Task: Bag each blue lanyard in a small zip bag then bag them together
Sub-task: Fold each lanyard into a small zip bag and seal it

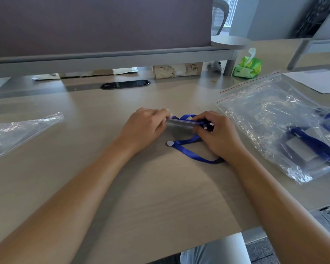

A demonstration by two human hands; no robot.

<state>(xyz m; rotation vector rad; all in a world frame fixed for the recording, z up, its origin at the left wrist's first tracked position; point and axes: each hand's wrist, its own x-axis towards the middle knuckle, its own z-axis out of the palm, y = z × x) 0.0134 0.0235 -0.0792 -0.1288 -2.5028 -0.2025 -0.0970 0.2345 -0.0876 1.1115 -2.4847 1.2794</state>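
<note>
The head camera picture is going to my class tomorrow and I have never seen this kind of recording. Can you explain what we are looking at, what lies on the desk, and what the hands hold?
There is no machine here. A person wears a camera on the head, so you look down along both bare arms.

The left hand and the right hand together hold a small clear zip bag with a blue lanyard partly in it; its strap trails on the desk.

To the right lies a large zip bag with blue lanyards already inside. To the left lies another clear bag. Behind are a green tissue pack and a sheet of paper.
</note>
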